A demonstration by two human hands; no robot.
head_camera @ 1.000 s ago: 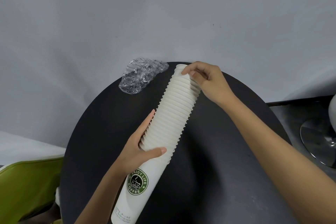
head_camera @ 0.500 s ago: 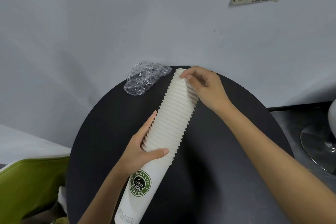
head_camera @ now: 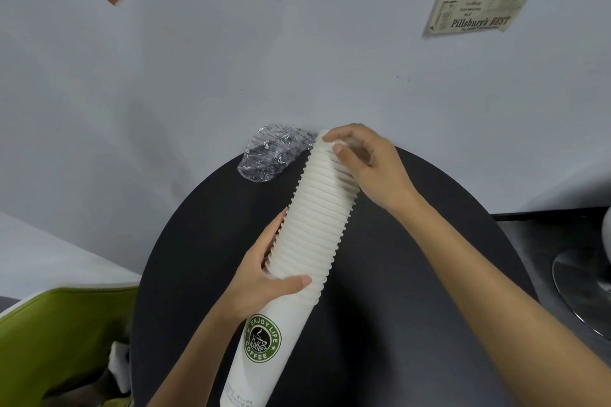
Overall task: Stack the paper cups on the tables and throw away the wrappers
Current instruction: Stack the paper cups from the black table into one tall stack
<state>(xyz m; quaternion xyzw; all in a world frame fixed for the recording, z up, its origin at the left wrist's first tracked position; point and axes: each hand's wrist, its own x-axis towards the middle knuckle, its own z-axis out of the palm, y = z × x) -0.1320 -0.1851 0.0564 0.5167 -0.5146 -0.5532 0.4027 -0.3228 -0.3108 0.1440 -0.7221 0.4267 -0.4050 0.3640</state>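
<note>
Cups [head_camera: 310, 225] between left [head_camera: 261, 277], right grip [head_camera: 367, 162].

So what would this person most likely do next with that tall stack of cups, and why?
Probably pinch the top cup and lift it off, or press it down; I cannot tell which. The right hand has its fingertips on the top rim of the cup stack, while the left hand grips it lower down, tilted over the black table. The clear wrapper lies at the table's far edge, not yet thrown away.
</note>
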